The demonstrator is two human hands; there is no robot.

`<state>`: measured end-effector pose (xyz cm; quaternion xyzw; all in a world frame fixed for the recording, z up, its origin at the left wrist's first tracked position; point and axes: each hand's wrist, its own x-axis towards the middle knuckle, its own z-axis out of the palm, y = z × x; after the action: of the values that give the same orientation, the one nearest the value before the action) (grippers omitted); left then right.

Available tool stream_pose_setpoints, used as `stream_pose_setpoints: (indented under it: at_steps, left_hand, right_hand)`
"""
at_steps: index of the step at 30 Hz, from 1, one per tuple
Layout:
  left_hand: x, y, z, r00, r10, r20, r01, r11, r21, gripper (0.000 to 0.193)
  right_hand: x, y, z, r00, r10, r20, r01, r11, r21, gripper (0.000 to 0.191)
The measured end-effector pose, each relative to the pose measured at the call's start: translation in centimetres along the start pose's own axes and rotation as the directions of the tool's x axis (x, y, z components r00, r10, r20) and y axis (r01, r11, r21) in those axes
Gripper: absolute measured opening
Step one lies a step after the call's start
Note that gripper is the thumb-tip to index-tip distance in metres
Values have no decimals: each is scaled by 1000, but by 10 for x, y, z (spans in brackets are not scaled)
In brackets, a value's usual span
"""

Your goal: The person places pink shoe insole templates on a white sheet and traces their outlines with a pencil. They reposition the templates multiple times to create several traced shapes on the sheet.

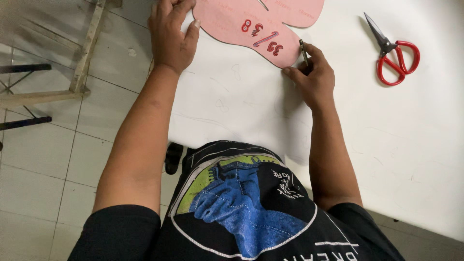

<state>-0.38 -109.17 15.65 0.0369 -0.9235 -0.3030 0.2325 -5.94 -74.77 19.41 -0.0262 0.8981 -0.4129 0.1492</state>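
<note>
pressing flat on the pink template (251,19) at the far edge of the white table (396,145), the left hand (170,36) steadies it; the right hand (311,75) pinches a pen (303,52) against its near edge, red scissors (394,53) lying well right.

- The template (261,19) is pink card, with red marks outlined in white on it.
- The scissors (394,53) have red handles and dark grey blades.
- The sheet (386,145) on the table is white, with faint grey pencil lines.
- The T-shirt (241,212) is black, with a round print in blue and yellow-green and a white outline.
- The floor tiles (38,164) are pale grey-white with darker joints.
</note>
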Motion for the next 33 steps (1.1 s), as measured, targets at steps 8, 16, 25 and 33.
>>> stream_pose_setpoints:
  at_steps: [8, 16, 25, 33]
  left_hand:
    - [0, -1, -2, 1000, 11, 14, -11, 999, 42, 36]
    - [1, 1, -1, 999, -23, 36, 22, 999, 37, 36]
    - [5, 44, 52, 957, 133, 258, -153, 987, 58, 24]
    - [-24, 158, 105, 914, 209, 348, -279, 946, 167, 65]
  right_hand:
    - [0, -5, 1, 1000, -9, -4, 9, 1000, 2, 67]
    - [-1, -4, 1, 1000, 13, -16, -14, 998, -53, 65]
    - [12, -5, -4, 994, -89, 61, 103, 952, -288, 62]
    - [36, -44, -32, 940, -340, 23, 333, 902, -276, 19]
